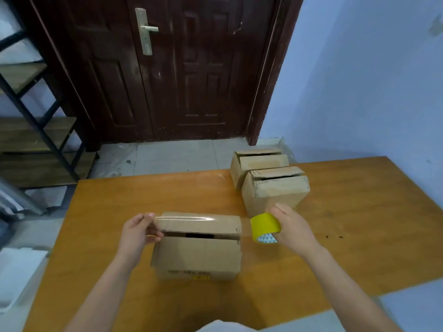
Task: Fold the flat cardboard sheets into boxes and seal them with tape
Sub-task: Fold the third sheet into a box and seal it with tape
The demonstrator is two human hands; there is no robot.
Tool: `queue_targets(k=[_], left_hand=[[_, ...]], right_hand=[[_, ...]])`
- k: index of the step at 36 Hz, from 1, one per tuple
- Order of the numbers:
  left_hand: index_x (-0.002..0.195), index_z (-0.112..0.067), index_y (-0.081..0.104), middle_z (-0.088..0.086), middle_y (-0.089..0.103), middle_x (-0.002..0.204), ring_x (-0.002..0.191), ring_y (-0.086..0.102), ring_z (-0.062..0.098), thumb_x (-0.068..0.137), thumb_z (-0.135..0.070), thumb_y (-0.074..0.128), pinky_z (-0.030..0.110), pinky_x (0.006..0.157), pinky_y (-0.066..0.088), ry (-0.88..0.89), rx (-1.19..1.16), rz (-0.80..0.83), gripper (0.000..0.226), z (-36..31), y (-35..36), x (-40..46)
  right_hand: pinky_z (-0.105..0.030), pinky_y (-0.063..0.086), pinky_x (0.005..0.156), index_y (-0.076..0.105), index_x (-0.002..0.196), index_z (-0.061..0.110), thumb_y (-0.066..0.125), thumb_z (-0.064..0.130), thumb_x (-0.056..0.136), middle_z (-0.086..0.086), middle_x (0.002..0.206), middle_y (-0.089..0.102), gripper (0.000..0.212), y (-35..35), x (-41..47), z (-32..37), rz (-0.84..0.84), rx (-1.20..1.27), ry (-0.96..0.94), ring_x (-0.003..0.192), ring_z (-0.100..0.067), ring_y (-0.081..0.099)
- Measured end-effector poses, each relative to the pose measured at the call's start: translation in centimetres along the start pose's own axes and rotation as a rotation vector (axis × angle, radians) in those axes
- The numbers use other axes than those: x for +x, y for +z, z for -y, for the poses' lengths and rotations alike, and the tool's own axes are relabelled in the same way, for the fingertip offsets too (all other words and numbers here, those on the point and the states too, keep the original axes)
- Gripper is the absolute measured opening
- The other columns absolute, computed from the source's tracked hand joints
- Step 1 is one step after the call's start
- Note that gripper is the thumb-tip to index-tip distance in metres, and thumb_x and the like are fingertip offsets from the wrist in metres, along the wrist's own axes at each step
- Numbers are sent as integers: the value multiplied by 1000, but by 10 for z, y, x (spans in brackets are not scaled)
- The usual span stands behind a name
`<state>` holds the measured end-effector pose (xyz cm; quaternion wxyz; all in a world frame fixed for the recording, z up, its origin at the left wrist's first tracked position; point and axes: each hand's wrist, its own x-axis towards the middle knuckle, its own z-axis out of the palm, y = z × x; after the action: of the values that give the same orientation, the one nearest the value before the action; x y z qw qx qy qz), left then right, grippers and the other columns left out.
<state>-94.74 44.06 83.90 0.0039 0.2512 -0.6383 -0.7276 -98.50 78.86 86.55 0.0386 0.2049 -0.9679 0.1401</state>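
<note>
Cardboard box (199, 250) at the table's (115, 195) near edge awaited sealing as a left hand (137, 232) pinched the clear tape's (191, 219) free end and a right hand (291, 227) gripped the yellow roll (265, 225) (strip stretched above the open seam, apparently next to be pressed down).

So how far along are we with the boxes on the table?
Three boxes are folded up. The two at the far right, the rear box and the middle box, show open top seams, with no tape I can make out. The near box is in hand: the left hand pinches the tape strip over it, the right hand grips the yellow tape roll. Sealing remains; its seam gapes.
</note>
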Motion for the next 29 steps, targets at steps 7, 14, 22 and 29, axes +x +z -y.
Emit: queue_targets(k=[7, 14, 22, 29], left_hand=[[78, -4, 53, 13, 63, 64, 51, 66, 16, 97, -8, 47, 22, 51, 56, -4, -119, -24, 21, 7, 0, 0], [80, -2, 51, 21, 62, 82, 59, 69, 15, 98, -6, 45, 18, 58, 56, -57, -122, 12, 19, 30, -1, 4], [79, -7, 44, 27, 60, 93, 64, 70, 23, 99, -12, 42, 24, 61, 59, -117, -90, 40, 21, 31, -5, 12], [80, -11, 41, 7, 61, 56, 58, 70, 26, 100, -10, 41, 26, 55, 58, -157, -214, -13, 20, 30, -8, 12]], right_hand=[[-19, 36, 45, 64, 86, 15, 86, 1, 25, 2, 74, 59, 67, 7, -12, 6, -82, -214, -61, 64, -19, 60], [-23, 39, 43, 64, 78, 11, 81, -4, 19, 0, 66, 57, 63, 15, -12, 6, -47, -299, -23, 56, -20, 55], [-24, 41, 43, 64, 78, 13, 80, -6, 22, 1, 68, 56, 62, 27, -14, 9, -46, -273, -3, 59, -21, 57], [-22, 38, 43, 64, 77, 15, 79, -4, 23, 3, 66, 55, 60, 43, -8, 17, 37, -254, 12, 56, -17, 54]])
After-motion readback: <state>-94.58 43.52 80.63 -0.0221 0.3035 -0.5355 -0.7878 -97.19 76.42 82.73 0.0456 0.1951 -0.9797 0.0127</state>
